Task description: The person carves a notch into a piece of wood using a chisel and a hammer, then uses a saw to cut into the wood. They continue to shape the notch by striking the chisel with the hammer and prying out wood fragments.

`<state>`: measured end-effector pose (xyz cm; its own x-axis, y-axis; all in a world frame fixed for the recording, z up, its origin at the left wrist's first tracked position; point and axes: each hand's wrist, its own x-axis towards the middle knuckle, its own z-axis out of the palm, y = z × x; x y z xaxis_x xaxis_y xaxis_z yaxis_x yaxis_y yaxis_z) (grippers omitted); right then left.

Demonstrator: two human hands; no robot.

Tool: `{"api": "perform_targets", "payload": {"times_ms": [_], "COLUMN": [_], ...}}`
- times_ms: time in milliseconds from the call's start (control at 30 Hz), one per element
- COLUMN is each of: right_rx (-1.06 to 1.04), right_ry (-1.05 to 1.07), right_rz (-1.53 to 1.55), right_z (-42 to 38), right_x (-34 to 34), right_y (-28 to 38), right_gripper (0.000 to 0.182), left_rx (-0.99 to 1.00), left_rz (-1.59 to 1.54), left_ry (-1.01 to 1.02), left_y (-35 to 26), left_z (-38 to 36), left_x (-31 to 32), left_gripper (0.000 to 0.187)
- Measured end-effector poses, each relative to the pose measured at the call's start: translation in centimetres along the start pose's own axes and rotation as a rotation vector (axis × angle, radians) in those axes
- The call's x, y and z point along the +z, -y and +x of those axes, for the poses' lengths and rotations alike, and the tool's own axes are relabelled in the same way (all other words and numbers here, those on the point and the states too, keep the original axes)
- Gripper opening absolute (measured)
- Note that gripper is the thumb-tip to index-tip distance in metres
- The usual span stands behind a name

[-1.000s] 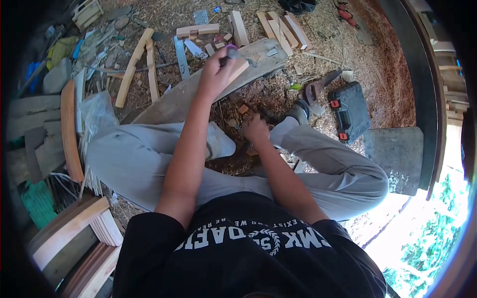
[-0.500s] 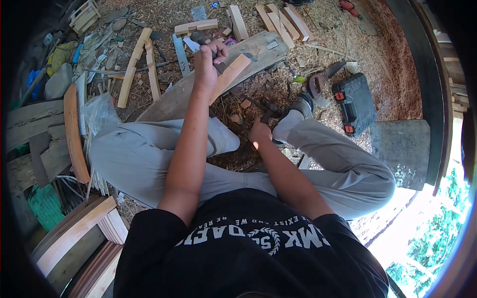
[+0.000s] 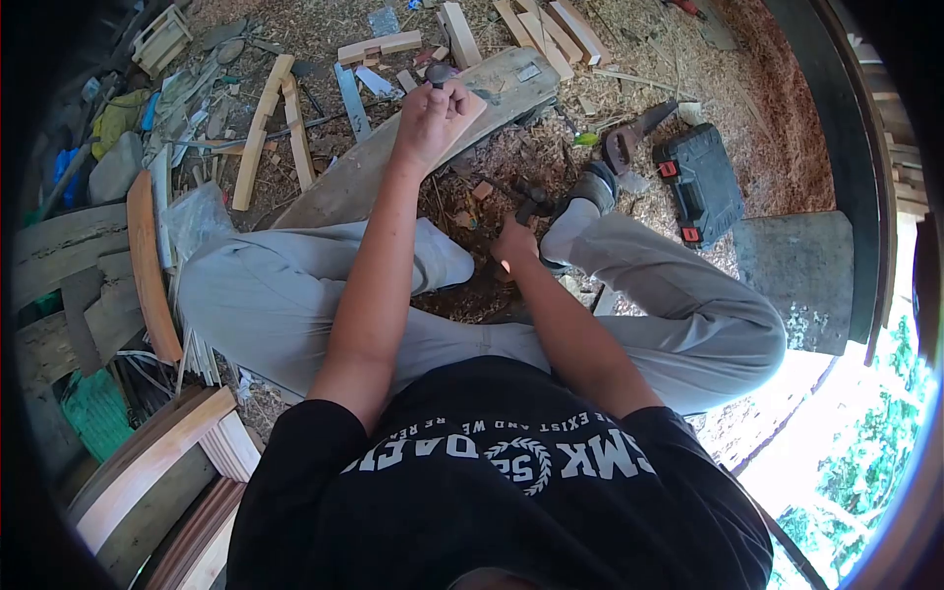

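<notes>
The left hand (image 3: 426,126) is curling tightly around a dark-ended hand tool (image 3: 440,74), its round end showing just beyond the fingers. What the tool's other end is touching, the hand is hiding. Under and just to the right of this fist, a pale wood block (image 3: 472,115) is lying on a broad weathered plank (image 3: 344,180). The block's long axis is running on a slant, its visible end pointing forward and right, and its nearer part is passing out of sight beneath the left hand and wrist. The plank is slanting much the same way, reaching from behind and left of that hand to well forward and right of it.

The right hand (image 3: 515,243) is closing around what looks like a hammer (image 3: 534,194), with the dark head standing forward of the fist. This hand is sitting nearer the body, apart from the block, which is lying forward and to its left. The left hand is clearly the nearer of the two to the block.

Between the hands, nearer the right, a small wood offcut (image 3: 483,190) is resting on the ground. Forward and right of the right hand, a handsaw (image 3: 619,149) is lying beyond the shoe (image 3: 596,185), and a dark tool case (image 3: 704,187) is resting farther right.
</notes>
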<state>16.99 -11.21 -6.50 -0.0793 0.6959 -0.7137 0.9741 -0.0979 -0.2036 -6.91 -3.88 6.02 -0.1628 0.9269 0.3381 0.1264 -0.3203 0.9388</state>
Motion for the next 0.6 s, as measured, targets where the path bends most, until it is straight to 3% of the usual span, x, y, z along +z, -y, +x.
{"api": "perform_targets", "payload": {"times_ms": [167,267,333,367,400,433,467,533,567,600], "right_rx": [0.001,0.004,0.134,0.139,0.186,0.232,0.235,0.173,0.173,0.175], "right_ry": [0.038,-0.044,-0.192,-0.194,-0.281,-0.368,-0.372,-0.353,-0.356,-0.208], "right_rz": [0.01,0.155,0.399,0.406,0.605,0.803,0.805,1.107,1.107,1.214], "right_z": [0.1,-1.3,-1.6,-1.3,0.0,1.0,2.0,3.2,3.7,3.8], "right_x": [-0.2,-0.6,-0.3,0.1,1.3,1.8,2.0,1.2,0.4,-1.0], "right_y": [-0.1,0.5,1.1,1.3,1.1,1.0,0.6,-0.2,-0.8,-1.4], "right_gripper": [0.061,0.071,0.08,0.08,0.072,0.065,0.065,0.066,0.066,0.055], "left_rx": [0.018,0.02,0.005,-0.016,-0.037,-0.036,-0.1,-0.162,-0.172,-0.18], "left_rz": [-0.081,-0.14,-0.16,-0.169,-0.179,-0.181,-0.207,-0.235,-0.218,-0.201], "left_ry": [0.045,0.071,0.067,0.054,0.039,0.044,0.041,0.039,0.033,0.027], "left_y": [0.9,0.0,-0.8,-1.2,-1.3,-0.8,-0.3,0.0,-0.1,-0.3], "left_z": [0.3,0.7,1.1,1.4,1.5,1.4,1.4,1.5,1.5,1.6], "left_x": [-0.6,-0.9,-0.6,-0.4,-0.1,-0.2,-0.3,-0.2,-0.2,-0.1], "left_gripper": [0.096,0.084,0.076,0.065,0.056,0.056,0.048,0.043,0.04,0.039]}}
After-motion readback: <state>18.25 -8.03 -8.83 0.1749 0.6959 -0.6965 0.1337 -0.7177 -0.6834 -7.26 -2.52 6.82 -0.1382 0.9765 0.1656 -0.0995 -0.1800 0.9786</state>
